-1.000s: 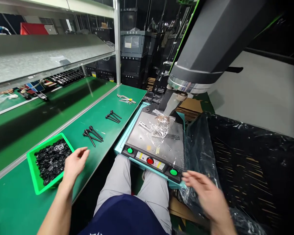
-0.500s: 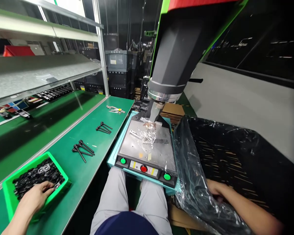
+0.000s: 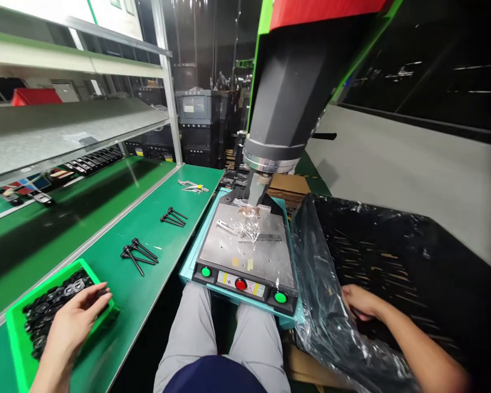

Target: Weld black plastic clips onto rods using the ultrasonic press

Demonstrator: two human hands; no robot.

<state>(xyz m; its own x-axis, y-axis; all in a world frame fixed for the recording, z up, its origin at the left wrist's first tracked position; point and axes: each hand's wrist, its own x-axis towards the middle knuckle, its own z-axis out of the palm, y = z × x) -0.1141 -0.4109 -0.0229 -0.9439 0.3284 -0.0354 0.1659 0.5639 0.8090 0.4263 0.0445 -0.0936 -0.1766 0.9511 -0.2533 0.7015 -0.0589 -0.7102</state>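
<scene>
My left hand (image 3: 79, 317) is over the right side of a green bin (image 3: 13, 341) full of small black parts (image 3: 51, 300). Its thumb and fingers curve toward each other at the rim; whatever lies between them is too dark to name. Inside a black box lined with clear plastic film (image 3: 325, 273), my right hand (image 3: 358, 302) rests by the near left wall. Its fingers are curled, their tips partly hidden, and what they grip cannot be made out. Many long dark pieces (image 3: 376, 273) lie in that box.
Between the hands stands a press with a metal plate (image 3: 225, 245), two green buttons and a red button (image 3: 240, 284). Its dark head (image 3: 276, 109) hangs above. Black screw-like parts (image 3: 139, 255) and pliers (image 3: 193, 186) lie on the green bench (image 3: 163, 188). A metal shelf (image 3: 73, 125) overhangs the bench.
My left hand has moved right and up from among the black parts to the bin's rim. My right hand has shifted slightly up in the lined box. The view has tilted a little.
</scene>
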